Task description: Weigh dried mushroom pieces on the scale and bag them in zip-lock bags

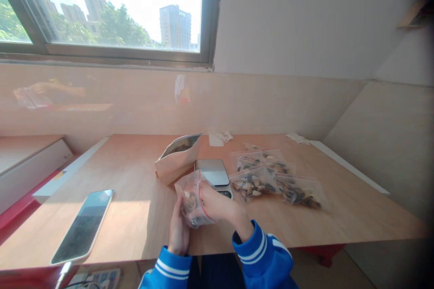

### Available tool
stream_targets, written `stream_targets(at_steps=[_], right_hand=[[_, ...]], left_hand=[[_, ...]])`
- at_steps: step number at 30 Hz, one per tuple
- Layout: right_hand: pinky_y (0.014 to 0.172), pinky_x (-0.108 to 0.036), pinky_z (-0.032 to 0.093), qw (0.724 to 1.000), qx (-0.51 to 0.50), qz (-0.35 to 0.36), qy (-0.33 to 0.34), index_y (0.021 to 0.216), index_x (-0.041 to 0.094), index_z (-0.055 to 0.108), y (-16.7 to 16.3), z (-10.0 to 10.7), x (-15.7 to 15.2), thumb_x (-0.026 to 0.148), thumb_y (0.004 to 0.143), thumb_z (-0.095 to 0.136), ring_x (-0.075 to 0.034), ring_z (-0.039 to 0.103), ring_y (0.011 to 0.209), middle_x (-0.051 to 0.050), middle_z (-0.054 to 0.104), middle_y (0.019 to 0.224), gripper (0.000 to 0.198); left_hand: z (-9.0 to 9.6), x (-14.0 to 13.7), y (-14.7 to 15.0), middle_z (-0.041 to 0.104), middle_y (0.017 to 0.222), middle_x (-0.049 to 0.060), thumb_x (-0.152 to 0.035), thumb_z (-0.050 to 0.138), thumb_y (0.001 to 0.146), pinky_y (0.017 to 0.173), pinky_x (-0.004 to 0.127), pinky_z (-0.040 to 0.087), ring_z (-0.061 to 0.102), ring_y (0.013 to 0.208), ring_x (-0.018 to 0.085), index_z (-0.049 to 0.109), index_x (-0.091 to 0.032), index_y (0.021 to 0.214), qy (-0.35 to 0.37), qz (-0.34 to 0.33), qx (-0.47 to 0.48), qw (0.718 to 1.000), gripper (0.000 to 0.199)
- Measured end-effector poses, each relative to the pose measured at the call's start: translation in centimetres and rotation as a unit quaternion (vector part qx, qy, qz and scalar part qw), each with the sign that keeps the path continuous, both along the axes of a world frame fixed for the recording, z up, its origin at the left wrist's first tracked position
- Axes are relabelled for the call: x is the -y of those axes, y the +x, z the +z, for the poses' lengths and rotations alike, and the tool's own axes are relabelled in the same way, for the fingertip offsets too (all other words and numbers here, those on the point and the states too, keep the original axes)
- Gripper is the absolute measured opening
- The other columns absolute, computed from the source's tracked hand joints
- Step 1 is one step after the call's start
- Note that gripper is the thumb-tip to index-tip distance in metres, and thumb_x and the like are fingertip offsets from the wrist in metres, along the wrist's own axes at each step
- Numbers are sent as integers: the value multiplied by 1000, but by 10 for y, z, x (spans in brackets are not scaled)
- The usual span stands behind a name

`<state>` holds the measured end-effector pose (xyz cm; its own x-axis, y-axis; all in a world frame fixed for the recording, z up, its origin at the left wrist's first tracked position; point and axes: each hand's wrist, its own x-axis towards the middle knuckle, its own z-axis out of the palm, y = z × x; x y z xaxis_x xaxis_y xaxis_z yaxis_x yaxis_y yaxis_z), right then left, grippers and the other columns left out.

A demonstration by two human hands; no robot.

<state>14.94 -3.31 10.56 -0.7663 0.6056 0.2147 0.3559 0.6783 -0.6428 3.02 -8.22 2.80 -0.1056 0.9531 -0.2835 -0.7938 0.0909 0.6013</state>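
Note:
My left hand [179, 229] is closed around the lower left side of a clear zip bag [187, 185] with a red seal line. My right hand [219, 202] reaches through the bag's mouth from the right, and its fingers are blurred behind the plastic. Small pieces lie in the bag, too indistinct to name. Just beyond it sits a small kitchen scale [213, 171] with a silver plate and a dark display, partly covered by my right hand. A brown paper pouch [176, 162] stands behind the bag on the left, its top gaping.
Several clear zip bags [254, 180] of brown, dark and pale stone-like pieces lie right of the scale. A phone [83, 226] with a cable lies at the left on the wooden table [132, 216]. Crumpled white paper [225, 136] rests by the wall.

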Motion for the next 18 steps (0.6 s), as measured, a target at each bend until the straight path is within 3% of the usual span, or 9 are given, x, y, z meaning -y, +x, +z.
stream_targets(at_steps=[9,14,18], right_hand=[[97,-37,43,1000,-10,-20,-3,98,19,58,-3,-16,1,17,66,74,-24,50,110,-8,52,114,36],[86,-33,48,999,-20,23,-21,98,18,57,-7,-12,5,17,75,63,-21,57,95,-5,61,101,25],[102,-39,40,999,-15,36,-13,117,14,52,-11,-15,5,20,70,69,-28,49,118,-13,56,123,50]], left_hand=[[10,-1,7,62,127,11,-52,47,88,111,41,34,47,129,28,57,-15,129,-7,29,-62,998,56],[7,0,5,64,125,11,-49,48,89,112,40,31,45,130,28,59,-15,127,-8,64,-105,992,51],[9,2,5,61,129,12,-48,50,88,112,38,32,45,131,28,55,-15,130,3,84,-139,987,54]])
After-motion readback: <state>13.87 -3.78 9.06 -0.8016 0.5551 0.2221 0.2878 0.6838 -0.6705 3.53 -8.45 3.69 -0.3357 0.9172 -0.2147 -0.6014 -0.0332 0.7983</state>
